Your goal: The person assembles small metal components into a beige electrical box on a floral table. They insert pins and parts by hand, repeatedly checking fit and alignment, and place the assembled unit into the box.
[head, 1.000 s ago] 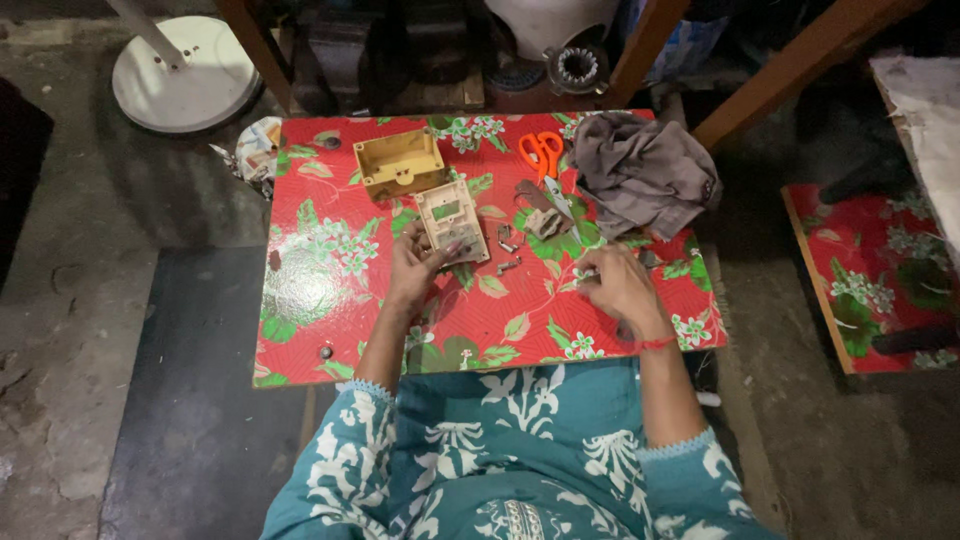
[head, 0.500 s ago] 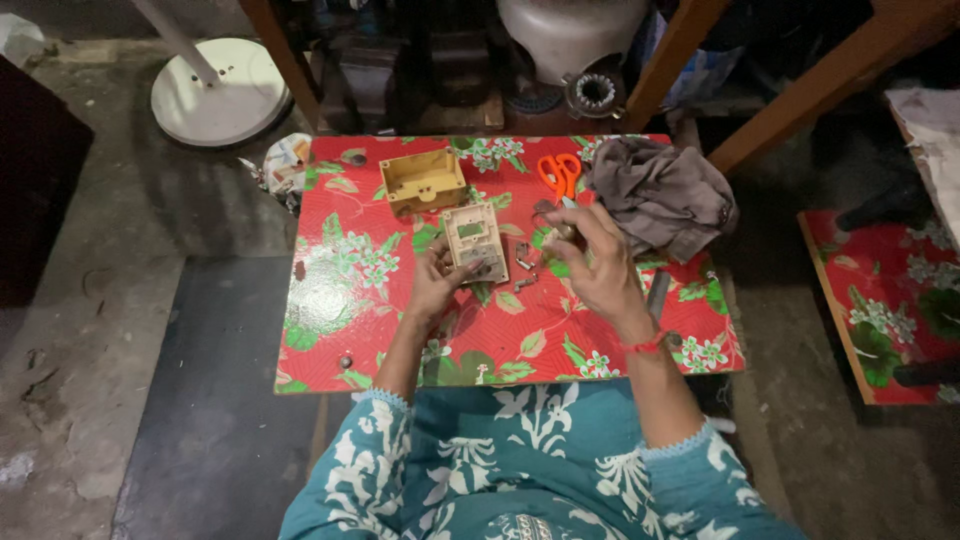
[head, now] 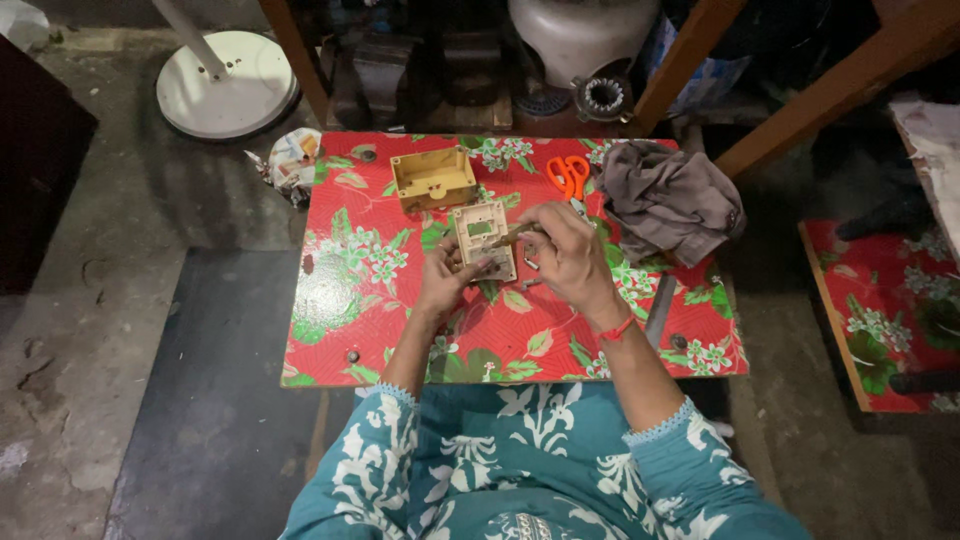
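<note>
Here, a low desk [head: 340,300] covered in red floral oilcloth fills the middle of the view, standing on a grey concrete floor [head: 120,300]. At its far right corner lies a crumpled grey cloth [head: 668,200], and just left of that a pair of orange-handled scissors [head: 570,175]. Near the far edge sits an open beige plastic box [head: 434,178], hollow side up. Just in front of it, a beige switch plate [head: 483,240] is held tilted above the desk. The left hand [head: 445,280] supports the plate from below, its grip pinching the lower edge. The right hand [head: 568,255] has its grip pressed together around a thin tool [head: 512,236] whose tip touches the plate's face. A red band circles the right wrist. Beyond the desk rests a white round fan base [head: 225,85].
</note>
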